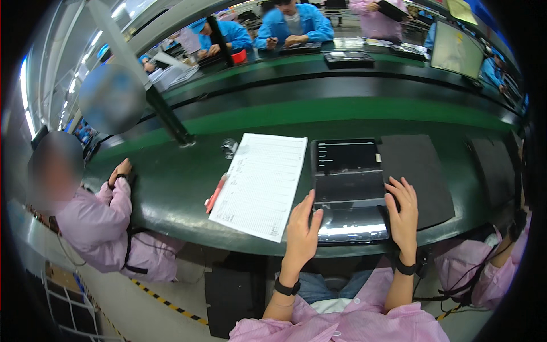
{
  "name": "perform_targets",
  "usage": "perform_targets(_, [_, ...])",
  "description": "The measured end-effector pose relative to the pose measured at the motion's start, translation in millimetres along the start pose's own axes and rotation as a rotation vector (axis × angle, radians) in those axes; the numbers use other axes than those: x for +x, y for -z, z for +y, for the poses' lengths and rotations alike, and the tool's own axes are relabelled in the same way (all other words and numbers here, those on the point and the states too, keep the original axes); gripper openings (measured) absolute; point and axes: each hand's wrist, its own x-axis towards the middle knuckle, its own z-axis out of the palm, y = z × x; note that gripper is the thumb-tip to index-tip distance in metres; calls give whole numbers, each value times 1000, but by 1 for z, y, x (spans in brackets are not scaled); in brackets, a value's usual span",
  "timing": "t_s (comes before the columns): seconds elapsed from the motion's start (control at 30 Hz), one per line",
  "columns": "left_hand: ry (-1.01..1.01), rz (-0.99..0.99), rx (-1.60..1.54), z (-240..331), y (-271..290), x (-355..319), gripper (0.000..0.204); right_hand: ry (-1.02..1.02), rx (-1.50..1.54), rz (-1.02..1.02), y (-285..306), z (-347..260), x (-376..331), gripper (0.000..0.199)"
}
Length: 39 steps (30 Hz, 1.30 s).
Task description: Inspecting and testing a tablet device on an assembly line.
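A black tablet (348, 183) lies flat on the green table in front of me, its glossy face up. Small white marks show on its upper part, and a light tag sits at its right edge. My left hand (303, 228) rests along the tablet's lower left edge, fingers stretched out and thumb apart. At the lower right edge is my right hand (403, 211), its fingers spread over a dark grey mat (419, 171) and its thumb beside the tablet. Both hands look open. The tablet's underside is hidden.
Left of the tablet lie a printed sheet (265, 182), a red pen (216, 194) and a small round clear-and-black object (229, 148). Another dark mat (493, 171) is at the far right. A person in pink (102, 222) sits at left. A green post (171, 117) rises behind.
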Motion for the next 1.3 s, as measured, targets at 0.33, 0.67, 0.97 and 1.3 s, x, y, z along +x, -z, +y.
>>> perform_targets(0.33, [-87,42,-35,-9,-9,3,49,-7,-72,-10,-2,16,-1,31])
perform_targets(0.67, [-78,29,-17,-11,-5,-2,50,49,-137,-24,-8,22,-3,34])
perform_targets(0.97, [-64,24,6,-8,-1,3,51,40,-144,-72,-9,13,2,35])
perform_targets(1.3, [46,-64,-42,5,2,8,56,-32,-232,-98,3,0,1,38])
